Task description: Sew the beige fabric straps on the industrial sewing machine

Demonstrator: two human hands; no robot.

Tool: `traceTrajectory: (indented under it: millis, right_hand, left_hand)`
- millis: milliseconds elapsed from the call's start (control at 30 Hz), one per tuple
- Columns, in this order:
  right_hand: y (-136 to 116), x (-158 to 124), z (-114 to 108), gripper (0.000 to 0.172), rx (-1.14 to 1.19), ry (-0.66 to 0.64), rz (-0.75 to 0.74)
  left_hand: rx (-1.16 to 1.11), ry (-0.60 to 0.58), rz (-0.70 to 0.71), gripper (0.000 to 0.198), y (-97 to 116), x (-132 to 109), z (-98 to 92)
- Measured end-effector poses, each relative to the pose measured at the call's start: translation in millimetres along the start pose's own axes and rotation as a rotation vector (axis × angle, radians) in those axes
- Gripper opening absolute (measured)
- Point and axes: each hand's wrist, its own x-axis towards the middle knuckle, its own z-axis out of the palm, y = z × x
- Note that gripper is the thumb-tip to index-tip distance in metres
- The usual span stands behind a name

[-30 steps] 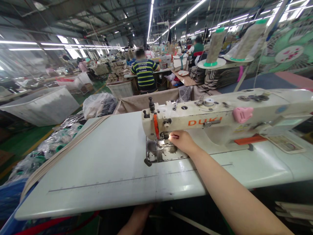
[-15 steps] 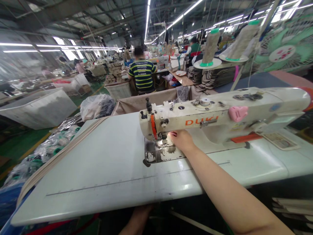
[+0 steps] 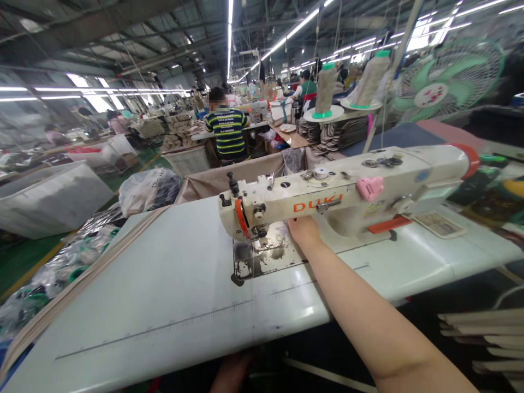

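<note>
My right hand [image 3: 305, 232] is under the arm of a white sewing machine [image 3: 282, 204], just right of its needle and presser foot [image 3: 262, 243]. Its fingers curl inward, and their tips are mostly hidden, so what they hold, if anything, does not show. Below the hand lies the worn metal needle plate [image 3: 262, 262]. A thin thread seems to run from the needle area toward the table's front edge. My left hand [image 3: 234, 371] is down in the shade below the table edge, its fingers hidden.
Strips of beige fabric [image 3: 85, 278] drape over the white table [image 3: 176, 289] at left. Thread cones [image 3: 325, 90] and a green fan [image 3: 434, 93] stand behind the machine. A person in a striped shirt [image 3: 227, 134] sits ahead. Pale stacked pieces [image 3: 483, 333] lie lower right.
My right hand has drawn back to the right, away from the needle and presser foot. The camera has turned slightly right, so the scene sits further left.
</note>
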Motion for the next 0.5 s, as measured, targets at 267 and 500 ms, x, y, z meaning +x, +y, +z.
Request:
traceTrajectory:
  millis: [267,500]
  right_hand:
    - [2.4,4.9,1.4,0.035,-0.058,0.01,0.059]
    - [8.5,0.9,-1.3,0.035,-0.055,0.037,0.127]
  left_hand:
    - [0.007,-0.029,0.075,0.039,-6.2,-4.9,1.8]
    - [0.022,-0.007,0.037,0.039,-1.0,-9.6,1.4]
